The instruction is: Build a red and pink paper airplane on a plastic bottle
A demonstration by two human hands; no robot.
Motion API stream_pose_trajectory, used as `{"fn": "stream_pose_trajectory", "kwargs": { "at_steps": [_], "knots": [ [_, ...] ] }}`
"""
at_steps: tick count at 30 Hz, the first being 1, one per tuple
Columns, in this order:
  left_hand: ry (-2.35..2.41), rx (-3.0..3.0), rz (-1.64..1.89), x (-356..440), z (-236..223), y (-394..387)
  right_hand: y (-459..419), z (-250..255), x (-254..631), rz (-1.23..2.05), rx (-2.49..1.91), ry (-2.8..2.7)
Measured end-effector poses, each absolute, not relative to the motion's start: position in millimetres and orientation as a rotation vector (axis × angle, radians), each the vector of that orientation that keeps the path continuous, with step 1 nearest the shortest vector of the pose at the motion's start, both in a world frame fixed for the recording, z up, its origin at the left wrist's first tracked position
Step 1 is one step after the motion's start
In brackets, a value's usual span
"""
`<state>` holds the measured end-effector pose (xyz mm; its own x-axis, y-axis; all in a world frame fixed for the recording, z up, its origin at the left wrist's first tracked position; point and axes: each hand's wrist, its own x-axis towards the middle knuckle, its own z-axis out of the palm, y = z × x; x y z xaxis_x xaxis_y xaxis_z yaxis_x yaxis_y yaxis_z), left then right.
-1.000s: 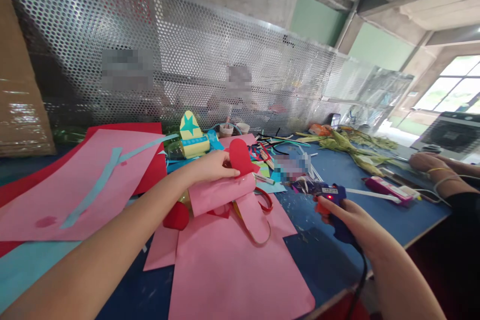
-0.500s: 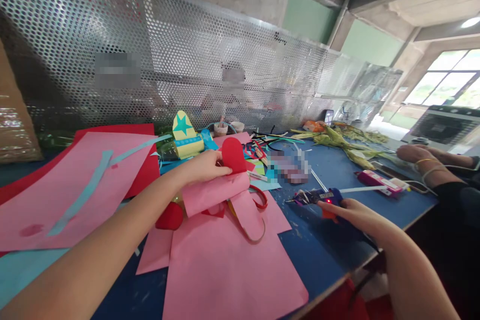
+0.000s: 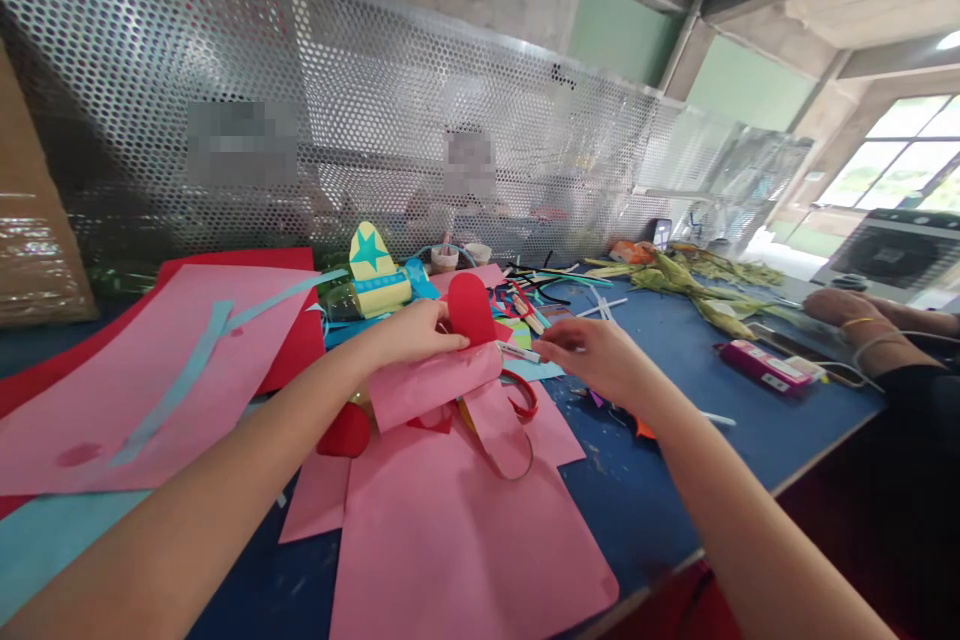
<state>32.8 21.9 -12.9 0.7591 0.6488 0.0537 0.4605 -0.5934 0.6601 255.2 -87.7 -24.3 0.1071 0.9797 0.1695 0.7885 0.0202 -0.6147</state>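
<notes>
My left hand (image 3: pixel 420 332) is closed on a red round-topped paper piece (image 3: pixel 471 308), held upright against a rolled pink paper (image 3: pixel 435 382). My right hand (image 3: pixel 592 352) has its thumb and fingers curved and slightly apart, beside the end of a white pen (image 3: pixel 517 352); whether the fingertips touch it is unclear. Under my right forearm lies a glue gun (image 3: pixel 643 428), mostly hidden. Scissors with a red handle (image 3: pixel 525 396) rest by the roll, next to a pink strip with a rounded end (image 3: pixel 504 432). Another red rounded piece (image 3: pixel 345 430) sits below my left wrist.
Large pink sheets (image 3: pixel 465 540) cover the near table (image 3: pixel 630 520). Left are more pink, red and blue papers. A yellow paper craft with a star (image 3: pixel 375 270) stands behind. Corn husks (image 3: pixel 675 285), a pink box (image 3: pixel 765 367) and another person's hands (image 3: pixel 847 310) are at right.
My right hand has let go of the glue gun, leaving it on the table, and moved left toward the red piece and pen. My left hand keeps its hold.
</notes>
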Motion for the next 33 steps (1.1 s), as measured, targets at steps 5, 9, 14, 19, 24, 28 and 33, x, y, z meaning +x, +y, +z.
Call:
{"fn": "stream_pose_trajectory", "kwargs": {
  "at_steps": [5,9,14,19,24,28,33],
  "knots": [
    [0.776,2.299,0.375,34,-15,21,-44,-34,243,0.663,-1.674,-1.752],
    [0.764,2.292,0.370,36,-16,21,-38,-32,243,0.743,-1.703,-1.758],
    [0.763,2.302,0.382,37,-16,21,-39,-31,239,0.808,-1.678,-1.711],
    [0.763,2.297,0.376,37,-16,20,-37,-36,239,0.862,-1.663,-1.647],
    [0.770,2.291,0.373,37,-15,20,-39,-36,235,0.798,-1.673,-1.665],
    [0.791,2.287,0.375,37,-16,20,-40,-39,234,0.687,-1.621,-1.746],
    [0.790,2.275,0.372,37,-16,19,-41,-42,237,0.622,-1.583,-1.750]
  ]
}}
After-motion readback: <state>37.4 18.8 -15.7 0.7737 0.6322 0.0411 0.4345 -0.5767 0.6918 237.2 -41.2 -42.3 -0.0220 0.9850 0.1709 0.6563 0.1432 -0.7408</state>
